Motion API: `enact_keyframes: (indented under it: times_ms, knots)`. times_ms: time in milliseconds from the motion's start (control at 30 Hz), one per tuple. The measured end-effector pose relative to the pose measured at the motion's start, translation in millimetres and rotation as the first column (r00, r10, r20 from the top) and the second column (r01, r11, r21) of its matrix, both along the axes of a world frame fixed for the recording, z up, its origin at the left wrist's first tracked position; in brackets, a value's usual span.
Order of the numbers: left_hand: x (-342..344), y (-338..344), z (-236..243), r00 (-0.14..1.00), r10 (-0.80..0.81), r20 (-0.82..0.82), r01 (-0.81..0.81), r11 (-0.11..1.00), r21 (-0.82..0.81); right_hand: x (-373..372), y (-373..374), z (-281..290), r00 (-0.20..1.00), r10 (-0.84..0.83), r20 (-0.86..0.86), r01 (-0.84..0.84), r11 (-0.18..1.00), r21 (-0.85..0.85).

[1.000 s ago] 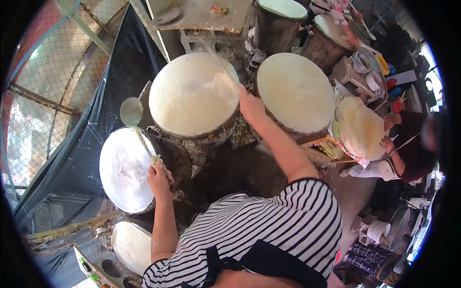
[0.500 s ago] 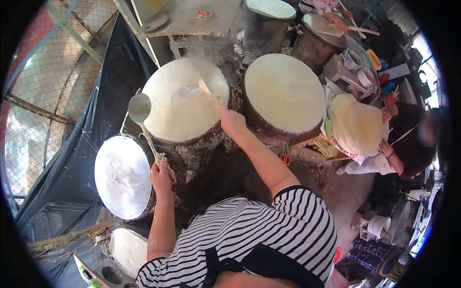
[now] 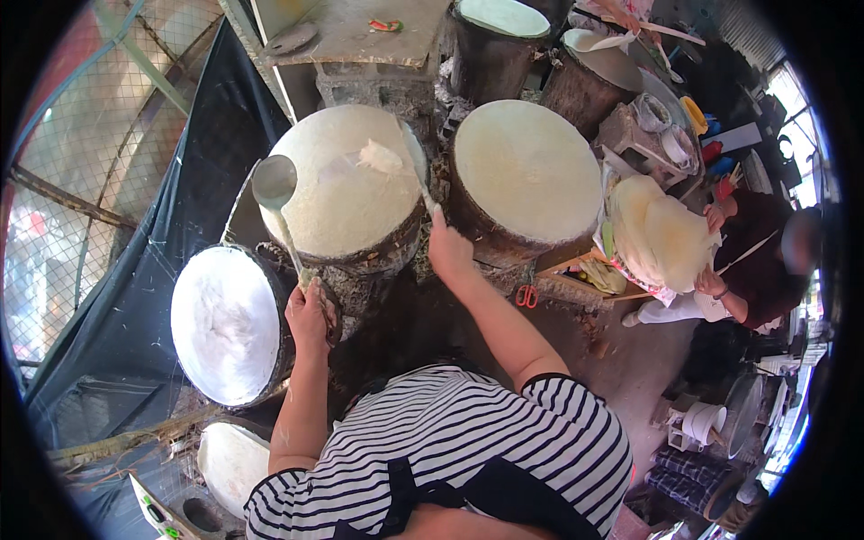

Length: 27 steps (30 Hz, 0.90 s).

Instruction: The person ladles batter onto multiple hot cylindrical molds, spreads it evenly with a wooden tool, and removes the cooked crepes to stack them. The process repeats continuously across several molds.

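Observation:
My left hand [image 3: 310, 315] is closed round the handle of a metal ladle [image 3: 274, 182], whose bowl hangs over the left rim of a round griddle [image 3: 333, 216] coated with pale batter. In my right hand [image 3: 450, 247] is a long, flat spatula [image 3: 413, 155]. Its blade lies along the griddle's right edge. A whitish, ragged lump of batter [image 3: 381, 157] sits on the coating, just left of the blade. To the right stands a second round griddle [image 3: 528, 171] covered with a smooth pale layer.
A pot with a shiny white top [image 3: 227, 326] stands at left, beside a black plastic sheet [image 3: 144, 279]. At right, a person's hands [image 3: 715, 216] touch a stack of thin pale sheets [image 3: 657, 232]. Orange-handled scissors [image 3: 526, 295] hang below the right griddle. A stone ledge [image 3: 360, 45] lies beyond.
The spatula has swung from the griddle's middle to its right edge, leaving the batter lump on the surface. The ladle has shifted slightly right and up. The other person's hands have moved slightly.

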<state>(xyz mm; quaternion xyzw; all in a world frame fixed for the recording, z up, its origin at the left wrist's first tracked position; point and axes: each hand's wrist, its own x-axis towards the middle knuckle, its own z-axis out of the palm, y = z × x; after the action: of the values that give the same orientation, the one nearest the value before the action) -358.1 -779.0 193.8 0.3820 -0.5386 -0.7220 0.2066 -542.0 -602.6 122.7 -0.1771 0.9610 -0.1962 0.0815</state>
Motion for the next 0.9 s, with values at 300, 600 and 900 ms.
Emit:
enact_keyframes:
  times_ms: [300, 600, 900]
  knots:
    - [-2.6, -0.6, 6.3, 1.0, -0.008, 0.0, 0.008, 1.0, -0.009, -10.1, -28.5, 8.9, 0.972, 0.158, -0.174, -0.156, 0.987, 0.024]
    - [5.7, -7.4, -7.2, 1.0, 0.014, 0.014, -0.014, 1.0, 0.01, -28.0, -39.0, 2.8, 0.904, 0.364, -0.226, -0.341, 0.931, 0.132]
    - [-33.8, -55.9, -56.2, 0.969, 0.019, 0.247, 0.15, 0.75, -0.644, -15.7, -52.3, 10.7, 0.905, 0.396, -0.156, -0.41, 0.909, -0.071]
